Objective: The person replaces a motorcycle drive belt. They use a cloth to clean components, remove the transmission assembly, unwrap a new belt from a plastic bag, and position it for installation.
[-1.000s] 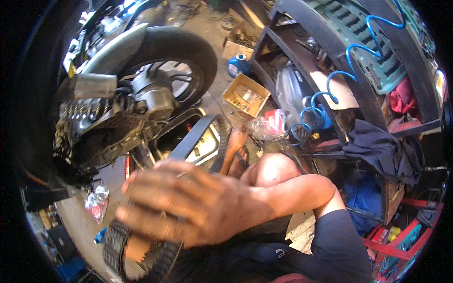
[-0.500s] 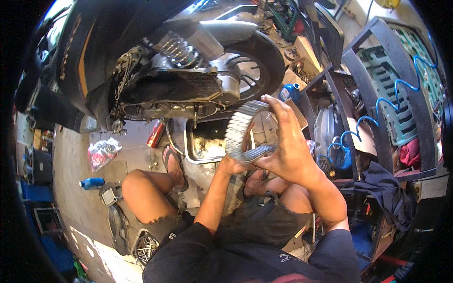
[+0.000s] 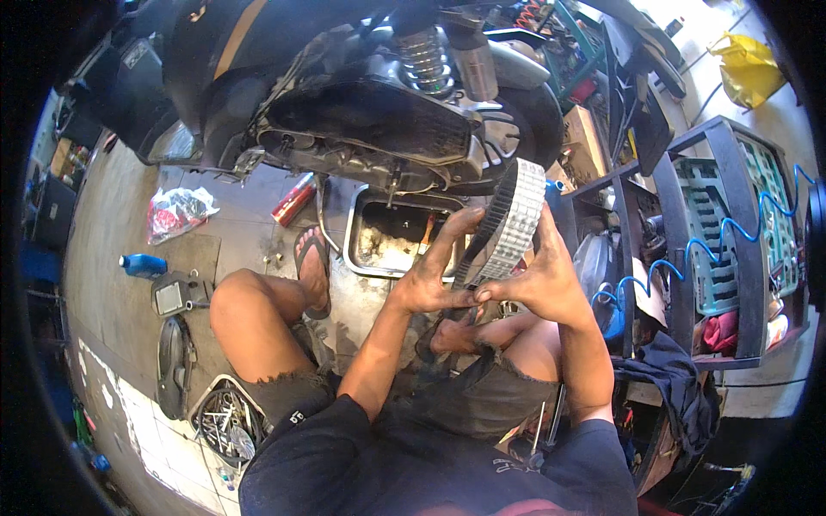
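Observation:
A ribbed black drive belt (image 3: 520,211) stands bent into a narrow loop between my hands, its toothed band catching the light. My left hand (image 3: 434,271) grips its lower left part, and my right hand (image 3: 542,279) grips it from the right; both thumbs meet at its bottom. Just beyond lies a metal tray (image 3: 348,232) with dark, dirty contents and a brush. Above that stands a scooter (image 3: 361,120), with a black side casing, a coil shock absorber and the rear wheel.
A red cylinder (image 3: 292,198), a plastic bag (image 3: 176,215) and a blue bottle (image 3: 142,265) lie on the floor at left. A container of small tools (image 3: 228,417) sits by my left leg. At right, a dark rack (image 3: 727,172) holds green tool cases, with a coiled blue hose (image 3: 680,267).
My hands have turned the belt to show its other side and shifted right. A second ago my right hand was stretched across the left, close to the camera. The view has swung round.

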`<state>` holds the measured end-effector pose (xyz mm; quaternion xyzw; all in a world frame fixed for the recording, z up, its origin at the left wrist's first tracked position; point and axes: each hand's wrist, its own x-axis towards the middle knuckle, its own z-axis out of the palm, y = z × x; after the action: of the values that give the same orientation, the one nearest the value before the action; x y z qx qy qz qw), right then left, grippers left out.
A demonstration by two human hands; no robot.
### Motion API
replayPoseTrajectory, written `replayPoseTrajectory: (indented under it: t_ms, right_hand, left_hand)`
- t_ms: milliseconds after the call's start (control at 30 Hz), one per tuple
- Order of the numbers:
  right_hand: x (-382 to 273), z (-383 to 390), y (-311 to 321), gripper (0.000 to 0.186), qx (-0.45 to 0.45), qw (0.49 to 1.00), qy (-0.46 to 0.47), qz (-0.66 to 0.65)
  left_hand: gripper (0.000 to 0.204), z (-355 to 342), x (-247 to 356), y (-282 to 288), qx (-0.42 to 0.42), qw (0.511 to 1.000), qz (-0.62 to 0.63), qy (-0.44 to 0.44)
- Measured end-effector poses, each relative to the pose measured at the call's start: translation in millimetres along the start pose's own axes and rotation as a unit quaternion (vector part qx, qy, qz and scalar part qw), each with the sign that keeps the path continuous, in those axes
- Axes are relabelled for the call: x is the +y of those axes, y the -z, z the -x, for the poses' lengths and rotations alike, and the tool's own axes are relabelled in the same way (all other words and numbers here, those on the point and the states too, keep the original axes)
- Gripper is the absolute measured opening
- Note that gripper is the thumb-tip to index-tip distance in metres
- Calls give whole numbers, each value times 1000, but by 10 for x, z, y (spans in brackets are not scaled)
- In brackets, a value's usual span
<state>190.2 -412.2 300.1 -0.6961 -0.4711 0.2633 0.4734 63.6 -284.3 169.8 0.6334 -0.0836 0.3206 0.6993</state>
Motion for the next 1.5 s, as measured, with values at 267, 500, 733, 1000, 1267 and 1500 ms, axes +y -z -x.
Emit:
replayPoseTrajectory:
  t_ms: [267, 500, 733, 1000, 1267, 1500]
  right_hand:
    - [-100, -230, -218, 119, -34, 991, -12, -129]
    - [-33, -295, -240, 104, -29, 998, -19, -59]
    - [-103, -359, -338, 80, -61, 990, -42, -122]
    - [21, -390, -369, 71, -25, 993, -2, -119]
    - [-19, -345, -372, 75, -69, 996, 29, 43]
    - [-153, -337, -412, 72, -67, 990, 51, 115]
  left_hand:
    - [110, 97, 296, 240, 50, 996, 62, 26]
    - [111, 112, 387, 306, 68, 993, 65, 70]
    - [108, 106, 447, 324, 71, 988, 97, 97]
    - [85, 96, 355, 297, 208, 970, 99, 80]
    - [59, 70, 514, 296, 417, 891, 141, 112]
    - [53, 128, 360, 396, 472, 871, 101, 84]
